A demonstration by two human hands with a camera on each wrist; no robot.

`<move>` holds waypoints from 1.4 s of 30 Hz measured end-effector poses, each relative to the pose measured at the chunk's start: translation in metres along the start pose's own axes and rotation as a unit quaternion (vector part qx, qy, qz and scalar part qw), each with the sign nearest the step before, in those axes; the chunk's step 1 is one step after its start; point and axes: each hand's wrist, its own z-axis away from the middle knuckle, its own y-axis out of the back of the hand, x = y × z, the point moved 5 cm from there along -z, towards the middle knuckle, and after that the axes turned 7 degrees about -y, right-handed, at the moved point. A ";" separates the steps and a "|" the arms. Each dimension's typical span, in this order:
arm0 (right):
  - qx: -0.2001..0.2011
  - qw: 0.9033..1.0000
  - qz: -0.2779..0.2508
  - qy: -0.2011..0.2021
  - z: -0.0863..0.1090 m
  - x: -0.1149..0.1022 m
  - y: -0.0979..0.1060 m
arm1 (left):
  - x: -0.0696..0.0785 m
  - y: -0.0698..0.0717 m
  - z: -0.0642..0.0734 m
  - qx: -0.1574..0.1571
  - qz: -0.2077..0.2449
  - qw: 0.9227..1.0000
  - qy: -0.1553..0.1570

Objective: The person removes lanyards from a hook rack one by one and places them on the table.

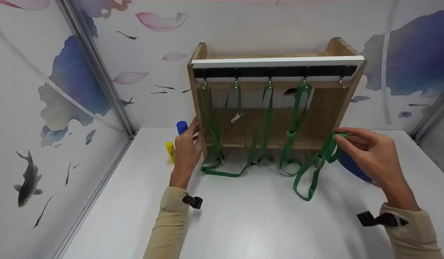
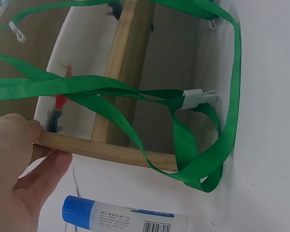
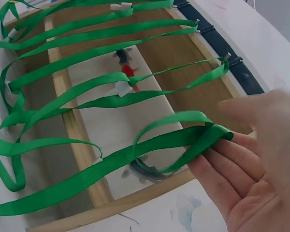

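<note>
A small wooden rack (image 1: 322,111) stands at the back of the white table, with green lanyards (image 1: 295,111) looped over several of its hooks. My left hand (image 1: 187,154) grips the edge of the rack's left side panel (image 2: 106,153), thumb on one face and fingers on the other. At the rack's right side, my right hand (image 1: 376,156) holds one end of another green lanyard (image 3: 179,140) between thumb and fingers. Its lower loop (image 1: 306,194) dangles over the table. The rightmost hook (image 1: 341,84) is bare, above and near my right hand.
Beside the rack's left side are a glue stick with a blue cap (image 1: 182,126) and a yellow stick (image 1: 170,151). A dark blue object (image 1: 353,169) lies partly behind my right hand. Loops of the hanging lanyards trail onto the table. Printed wall panels (image 1: 99,162) enclose the table.
</note>
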 end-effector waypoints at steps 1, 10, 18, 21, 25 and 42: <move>-0.011 1.000 0.001 0.003 0.001 0.003 0.001 | 0.000 0.000 0.000 0.000 0.000 1.000 0.001; -0.061 0.995 0.063 -0.048 0.001 0.030 0.022 | 0.002 0.000 -0.001 -0.001 0.013 1.000 0.002; -0.108 0.978 0.165 0.063 0.007 0.031 -0.006 | 0.001 0.001 -0.001 0.002 0.009 1.000 0.009; -0.178 0.965 0.180 0.066 0.012 0.036 -0.035 | 0.002 -0.001 -0.001 0.001 0.007 1.000 0.005; -0.255 0.950 0.170 0.058 0.018 0.046 -0.066 | 0.003 -0.003 -0.001 0.001 0.008 1.000 0.000; -0.338 0.924 0.177 0.017 0.027 0.079 -0.080 | -0.002 -0.002 0.001 0.000 0.010 1.000 0.004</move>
